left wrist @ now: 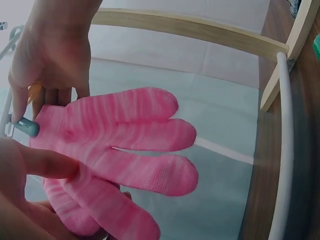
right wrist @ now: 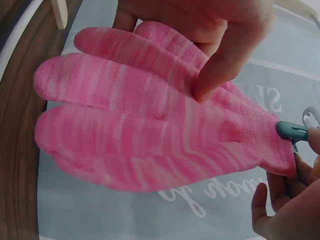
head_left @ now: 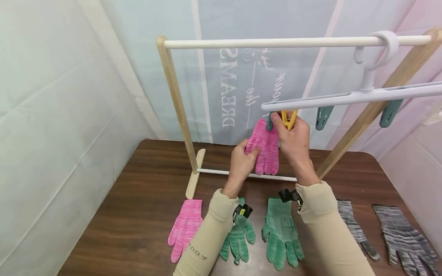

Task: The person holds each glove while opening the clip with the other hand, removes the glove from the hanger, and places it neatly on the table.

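Observation:
A pink striped knit glove (head_left: 267,143) hangs fingers-down below the left end of the white hanger (head_left: 310,101). My left hand (head_left: 243,161) pinches its side, thumb across the palm as the right wrist view shows. At the cuff, a green clip (right wrist: 290,131) overlaps the fabric; my right hand (head_left: 296,140) pinches this clip, thumb on its outer end, other fingers behind the cuff. A yellow clip (head_left: 289,120) shows beside the right hand's fingers; whether that hand holds it I cannot tell.
The hanger hooks over the white rail of a wooden rack (head_left: 177,103). More green clips (head_left: 324,117) hang along it. On the brown table (head_left: 131,214) lie another pink glove (head_left: 186,226), green gloves (head_left: 281,234) and grey striped gloves (head_left: 404,234), partly behind the forearms.

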Demonstrator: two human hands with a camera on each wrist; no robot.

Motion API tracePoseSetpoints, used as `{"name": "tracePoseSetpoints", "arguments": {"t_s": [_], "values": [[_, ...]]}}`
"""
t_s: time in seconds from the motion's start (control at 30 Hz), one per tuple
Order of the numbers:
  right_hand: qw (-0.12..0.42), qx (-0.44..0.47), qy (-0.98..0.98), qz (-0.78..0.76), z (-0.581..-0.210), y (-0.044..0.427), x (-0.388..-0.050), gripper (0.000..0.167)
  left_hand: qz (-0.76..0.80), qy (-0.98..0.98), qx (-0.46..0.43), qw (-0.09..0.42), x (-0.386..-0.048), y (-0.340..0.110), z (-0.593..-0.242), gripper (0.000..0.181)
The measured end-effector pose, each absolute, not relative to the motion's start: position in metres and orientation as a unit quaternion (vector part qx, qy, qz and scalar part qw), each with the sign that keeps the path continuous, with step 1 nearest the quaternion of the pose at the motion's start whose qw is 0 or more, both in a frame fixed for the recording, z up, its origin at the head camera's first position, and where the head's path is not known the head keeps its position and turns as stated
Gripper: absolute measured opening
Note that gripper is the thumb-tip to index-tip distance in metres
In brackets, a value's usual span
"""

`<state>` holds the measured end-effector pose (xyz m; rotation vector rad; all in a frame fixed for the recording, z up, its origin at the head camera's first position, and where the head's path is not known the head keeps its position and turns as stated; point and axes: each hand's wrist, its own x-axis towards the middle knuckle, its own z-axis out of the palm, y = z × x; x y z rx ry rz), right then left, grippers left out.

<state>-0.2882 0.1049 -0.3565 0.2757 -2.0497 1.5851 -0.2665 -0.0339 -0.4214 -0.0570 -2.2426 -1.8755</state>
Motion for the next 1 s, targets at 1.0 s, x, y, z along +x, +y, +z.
{"name": "tracePoseSetpoints", "arguments": {"t_s": [1.0], "values": [[0.204,0.123,-0.752,0.615,-0.368,0.118,-0.281,0.042,-0.579,-0.808,0.027,0.103,-0.223,-0.088,-0.406,0.008]]}}
